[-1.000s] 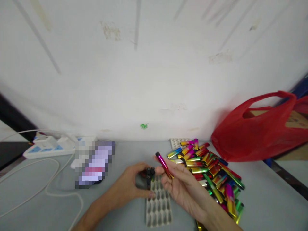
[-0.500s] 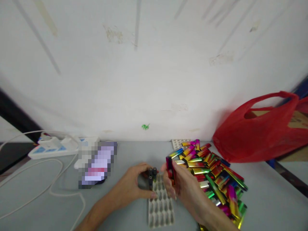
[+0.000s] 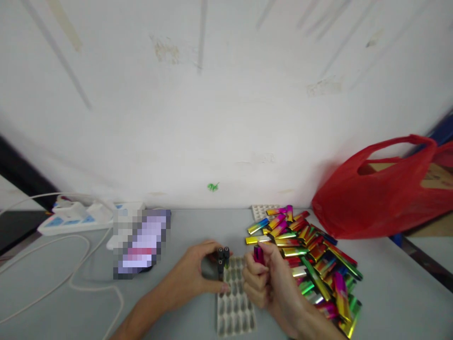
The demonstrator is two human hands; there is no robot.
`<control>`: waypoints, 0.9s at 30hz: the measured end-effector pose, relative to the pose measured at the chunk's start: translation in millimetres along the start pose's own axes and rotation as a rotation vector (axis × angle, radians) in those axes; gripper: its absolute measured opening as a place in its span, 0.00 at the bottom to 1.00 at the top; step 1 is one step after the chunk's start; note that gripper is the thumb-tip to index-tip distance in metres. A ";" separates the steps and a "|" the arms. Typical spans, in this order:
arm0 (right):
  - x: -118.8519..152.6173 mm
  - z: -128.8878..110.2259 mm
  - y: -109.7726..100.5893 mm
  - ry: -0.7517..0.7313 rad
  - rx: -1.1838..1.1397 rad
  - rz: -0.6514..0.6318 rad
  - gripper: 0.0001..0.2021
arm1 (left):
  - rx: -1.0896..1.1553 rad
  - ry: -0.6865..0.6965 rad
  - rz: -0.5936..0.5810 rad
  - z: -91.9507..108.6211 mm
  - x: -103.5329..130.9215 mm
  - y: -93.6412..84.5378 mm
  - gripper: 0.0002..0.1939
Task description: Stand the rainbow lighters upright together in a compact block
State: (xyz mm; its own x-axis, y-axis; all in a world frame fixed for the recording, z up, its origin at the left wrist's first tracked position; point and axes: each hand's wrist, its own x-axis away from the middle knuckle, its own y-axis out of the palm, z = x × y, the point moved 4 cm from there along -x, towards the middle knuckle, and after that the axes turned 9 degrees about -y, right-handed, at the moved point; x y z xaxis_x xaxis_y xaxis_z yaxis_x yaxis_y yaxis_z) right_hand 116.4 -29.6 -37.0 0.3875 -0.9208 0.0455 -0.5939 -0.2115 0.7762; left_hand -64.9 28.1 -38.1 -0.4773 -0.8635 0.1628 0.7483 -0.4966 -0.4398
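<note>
A white tray (image 3: 236,307) with rows of oval pockets lies on the table in front of me. Several slim pieces with black tops (image 3: 223,255) stand upright in its far left corner. My left hand (image 3: 198,267) curves around that corner, fingers behind the black tops and thumb resting on the tray's left side. Over the tray's right edge, my right hand (image 3: 264,278) is closed in a fist around a shiny magenta tube (image 3: 259,255). Only its dark upper end shows; the rest is hidden in the fingers.
To the right spreads a pile of shiny multicoloured metallic tubes (image 3: 318,255), partly covering a second white tray (image 3: 257,213). A red plastic bag (image 3: 368,203) stands behind it. At left are a phone (image 3: 143,243), a power strip (image 3: 74,222) and a white cable (image 3: 79,283).
My right hand has shifted slightly right, away from the black-topped pieces, and its fingers have curled into a fist around the magenta tube. My left hand keeps its place.
</note>
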 end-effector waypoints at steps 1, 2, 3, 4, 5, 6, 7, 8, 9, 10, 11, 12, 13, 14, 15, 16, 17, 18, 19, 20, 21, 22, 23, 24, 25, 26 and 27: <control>-0.1 2.3 0.9 0.007 -0.018 -0.012 0.33 | 0.000 -0.001 0.001 -0.1 -0.2 -0.1 0.29; -0.4 4.4 1.5 0.011 -0.033 -0.022 0.33 | -0.001 0.000 0.001 -0.2 -0.3 -0.1 0.28; -0.8 5.9 1.7 0.012 -0.044 -0.025 0.33 | -0.002 0.001 0.001 -0.2 -0.5 -0.2 0.28; -1.2 6.7 1.6 0.008 -0.048 -0.019 0.34 | -0.003 0.003 0.000 -0.1 -0.6 -0.2 0.28; -1.6 6.8 1.1 0.003 -0.046 -0.009 0.34 | -0.005 0.005 0.000 0.0 -0.6 -0.2 0.28; -2.0 6.3 0.7 -0.003 -0.038 0.002 0.35 | -0.005 0.006 -0.001 0.2 -0.5 -0.3 0.28; -2.3 5.4 0.2 -0.009 -0.030 0.013 0.35 | -0.006 0.007 -0.002 0.5 -0.3 -0.3 0.29; -2.5 4.2 0.0 -0.014 -0.022 0.019 0.35 | -0.007 0.007 -0.002 0.7 0.0 -0.4 0.29; -2.8 2.9 0.2 -0.016 -0.015 0.015 0.35 | -0.009 0.007 -0.002 0.8 0.2 -0.4 0.29; -2.9 1.9 0.7 -0.014 -0.011 0.004 0.35 | -0.010 0.007 -0.002 0.9 0.3 -0.5 0.29; -3.0 1.0 1.4 -0.012 -0.010 -0.009 0.36 | -0.011 0.008 -0.004 0.9 0.4 -0.5 0.30; -3.1 0.2 2.1 -0.010 -0.006 -0.018 0.36 | -0.012 0.009 -0.006 0.7 0.3 -0.4 0.30; -3.1 -0.2 2.8 -0.005 -0.001 -0.025 0.36 | -0.013 0.009 -0.007 0.4 0.0 -0.4 0.29; -3.1 -0.3 3.2 0.001 0.008 -0.026 0.36 | -0.014 0.009 -0.008 0.0 -0.3 -0.4 0.29; -3.1 -0.5 3.4 0.004 0.019 -0.022 0.36 | -0.014 0.009 -0.007 -0.2 -0.6 -0.4 0.29; -3.1 -0.6 3.2 0.004 0.030 -0.013 0.36 | -0.016 0.009 -0.005 -0.4 -0.8 -0.5 0.29; -3.2 -0.5 3.0 0.006 0.041 -0.008 0.36 | -0.018 0.009 -0.003 -0.4 -0.9 -0.6 0.29; -3.3 -0.5 2.5 0.004 0.049 -0.002 0.36 | -0.019 0.008 0.000 -0.2 -0.9 -0.6 0.29; -3.4 -0.6 1.8 0.000 0.054 0.004 0.36 | -0.019 0.008 0.003 0.1 -0.7 -0.7 0.29; -3.6 -0.7 1.1 -0.006 0.057 0.008 0.36 | -0.020 0.006 0.006 0.5 -0.4 -0.7 0.29; -3.6 -0.8 0.2 -0.015 0.059 0.016 0.35 | -0.021 0.004 0.008 0.9 0.0 -0.7 0.29; -3.5 -0.9 -0.7 -0.025 0.062 0.024 0.35 | -0.022 0.002 0.009 1.2 0.4 -0.7 0.29; -3.1 -0.9 -1.5 -0.033 0.066 0.034 0.34 | -0.024 0.000 0.007 1.4 1.0 -0.6 0.29; -2.6 -0.9 -2.2 -0.039 0.071 0.046 0.34 | -0.027 -0.001 0.003 1.5 1.5 -0.5 0.29; -1.9 -0.7 -2.6 -0.041 0.075 0.058 0.34 | -0.029 -0.007 0.000 1.3 2.1 -0.4 0.30; -1.2 -0.6 -2.7 -0.042 0.078 0.066 0.33 | -0.032 -0.016 0.002 0.7 2.7 -0.6 0.32; -0.5 -0.5 -2.3 -0.040 0.078 0.070 0.33 | -0.035 -0.026 0.007 0.0 3.4 -0.9 0.35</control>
State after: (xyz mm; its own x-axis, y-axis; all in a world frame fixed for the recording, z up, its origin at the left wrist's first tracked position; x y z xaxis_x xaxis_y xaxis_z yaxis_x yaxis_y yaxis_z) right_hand 117.9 -28.5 -38.5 0.3154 -0.9463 0.0716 -0.6722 -0.1695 0.7207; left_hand -67.2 25.6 -37.1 -0.4601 -0.8689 0.1825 0.7347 -0.4880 -0.4713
